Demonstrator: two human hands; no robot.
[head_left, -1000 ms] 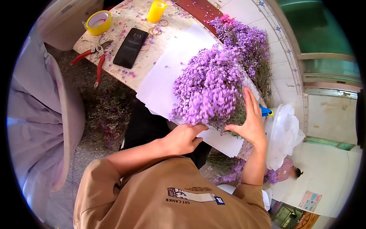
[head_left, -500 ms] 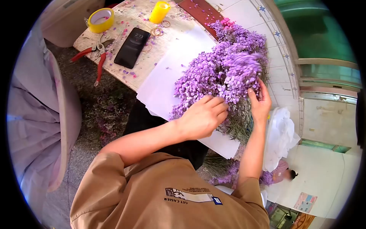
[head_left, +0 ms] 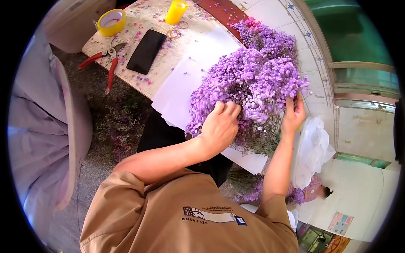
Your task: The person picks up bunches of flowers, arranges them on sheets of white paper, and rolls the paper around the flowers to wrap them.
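Observation:
A large mass of small purple flowers (head_left: 249, 84), much like dyed baby's breath, lies over white paper sheets (head_left: 179, 90) on the table. My left hand (head_left: 221, 126) is closed, its curled fingers pressed into the near-left edge of the blooms. Over at the right edge, my right hand (head_left: 294, 116) pinches a spray of the flowers between thumb and fingers. Thin green stems (head_left: 270, 137) show between the two hands. The blooms partly hide the fingertips of both hands.
On the wooden table (head_left: 126, 55) lie a black phone (head_left: 146, 51), red-handled pruning shears (head_left: 110, 59), yellow tape (head_left: 111, 22), a yellow roll (head_left: 176, 12) and rubber bands (head_left: 173, 33). A white plastic bag (head_left: 312, 152) is at right. Another person (head_left: 313, 188) is behind it.
My left hand has shifted left along the flowers, and my right hand slightly right. The flower spray between them has spread out and moved right. The phone's screen has gone dark.

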